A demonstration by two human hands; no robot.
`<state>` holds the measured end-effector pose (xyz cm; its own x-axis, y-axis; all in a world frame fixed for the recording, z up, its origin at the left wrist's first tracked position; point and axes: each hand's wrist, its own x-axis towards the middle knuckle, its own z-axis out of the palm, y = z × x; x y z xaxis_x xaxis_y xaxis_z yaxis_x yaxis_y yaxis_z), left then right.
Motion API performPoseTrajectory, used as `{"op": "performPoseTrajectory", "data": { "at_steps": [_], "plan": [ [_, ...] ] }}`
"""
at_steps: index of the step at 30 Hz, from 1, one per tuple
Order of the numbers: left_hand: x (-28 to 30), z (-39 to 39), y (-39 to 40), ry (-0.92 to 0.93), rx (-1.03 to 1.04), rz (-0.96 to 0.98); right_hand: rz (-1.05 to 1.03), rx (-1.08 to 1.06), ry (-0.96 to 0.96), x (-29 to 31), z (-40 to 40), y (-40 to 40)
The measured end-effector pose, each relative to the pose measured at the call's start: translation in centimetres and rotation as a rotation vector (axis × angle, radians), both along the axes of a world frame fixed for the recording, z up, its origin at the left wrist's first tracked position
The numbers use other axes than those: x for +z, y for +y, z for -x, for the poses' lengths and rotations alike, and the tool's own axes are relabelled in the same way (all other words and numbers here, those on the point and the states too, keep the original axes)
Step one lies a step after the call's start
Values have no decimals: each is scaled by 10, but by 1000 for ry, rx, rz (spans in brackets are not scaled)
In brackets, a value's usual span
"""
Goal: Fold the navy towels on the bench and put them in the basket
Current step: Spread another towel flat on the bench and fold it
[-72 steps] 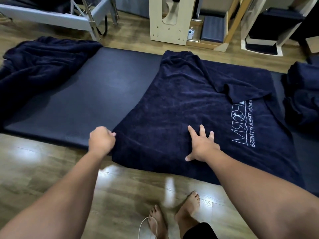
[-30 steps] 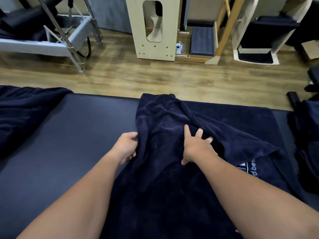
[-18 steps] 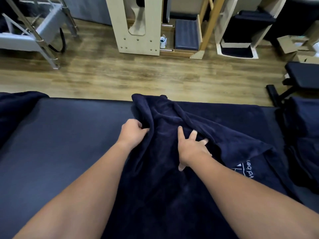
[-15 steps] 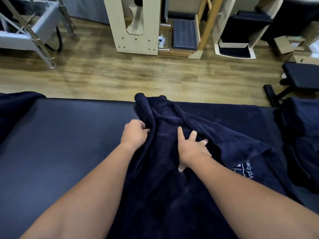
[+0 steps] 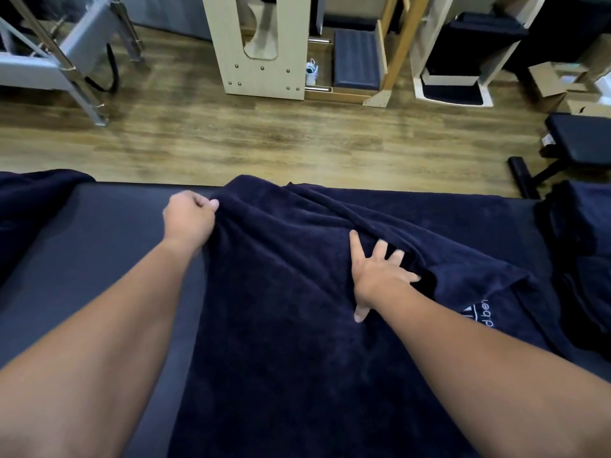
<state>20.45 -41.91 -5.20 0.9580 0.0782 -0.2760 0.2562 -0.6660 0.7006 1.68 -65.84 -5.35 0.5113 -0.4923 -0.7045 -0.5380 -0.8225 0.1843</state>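
- The fingers (image 5: 358, 251) of the right hand (image 5: 377, 276) are spread straight and pressed flat on the towel (image 5: 297, 325), just beside a raised ridge of cloth; the 2 outer fingertips slip under that ridge.
- The left hand (image 5: 188, 218) is curled into a fist, pinching the towel's left edge close to its far corner.
- The towel lies spread on the bench (image 5: 82, 266), covering its middle from the far rim down to the bottom of the view, with the bench's dark pad bare to its left.
- As a judgement, the task is at an early point: this towel has only 1 loose fold, a flap turned over on the right side, and its shape is not yet squared.
- More navy cloth sits bunched at the far left of the bench (image 5: 36, 200) and another heap at the right (image 5: 582, 246); whether that heap is folded I cannot tell.
- No basket is in view, so nothing can be judged as put away.
- The towel looks thick, soft and deep navy, rumpled along the far edge, with pale printed lettering (image 5: 479, 320) partly hidden under the right forearm.
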Motion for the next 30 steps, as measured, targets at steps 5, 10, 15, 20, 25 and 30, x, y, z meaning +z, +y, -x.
{"op": "performPoseTrajectory", "data": {
  "at_steps": [5, 10, 15, 20, 25, 30],
  "plan": [
    [-16, 12, 6, 336, 30, 154, -7, -21, 8, 1, -1, -1],
    [-6, 24, 10, 485, -289, 110, -10, -14, 15, 4, -2, -1],
    [-17, 38, -4, 271, -312, -81, 5, -5, 27, 4, -3, 0],
    [-27, 16, 21, 28, 129, 160, 21, 9, 30, 2, -3, 0],
    [-2, -1, 46, -83, 96, -166, 52, 34, 29, 1, -2, 0],
    [18, 73, -24, -284, -696, -418, 11, -39, -4, 7, 0, -1]
  ]
}}
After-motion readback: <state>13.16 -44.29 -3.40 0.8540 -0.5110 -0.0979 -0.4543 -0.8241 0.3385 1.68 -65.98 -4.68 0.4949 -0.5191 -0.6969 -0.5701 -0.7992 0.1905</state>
